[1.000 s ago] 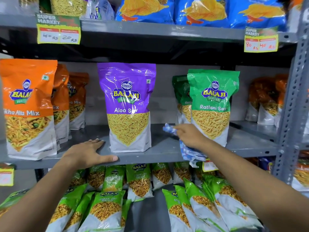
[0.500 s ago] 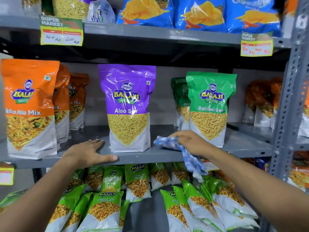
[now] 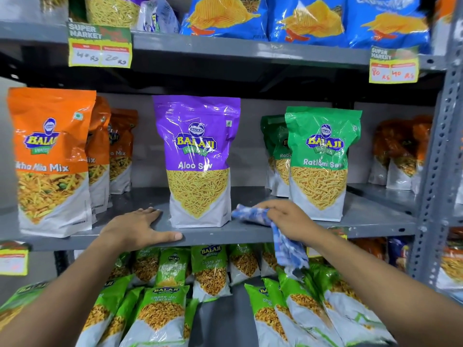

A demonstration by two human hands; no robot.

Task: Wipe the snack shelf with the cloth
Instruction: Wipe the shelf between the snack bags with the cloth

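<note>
My right hand (image 3: 288, 216) bunches the cloth (image 3: 253, 213) on the shelf (image 3: 250, 232); left hand (image 3: 140, 227) lies flat; wiping left probably topples the purple pouch (image 3: 199, 161).

Right hand (image 3: 288, 219) gripping cloth (image 3: 253, 214) on shelf (image 3: 250, 232), seemingly beside purple pouch (image 3: 199, 161)

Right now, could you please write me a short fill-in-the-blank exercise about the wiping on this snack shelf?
1. The right hand holds a blue-and-white checked ____.
2. The left hand rests flat on the grey ____.
3. The purple pouch between the hands reads Aloo ____.
4. The pouch behind the right hand is coloured ____.

Missing words: cloth; shelf; Sev; green
</note>
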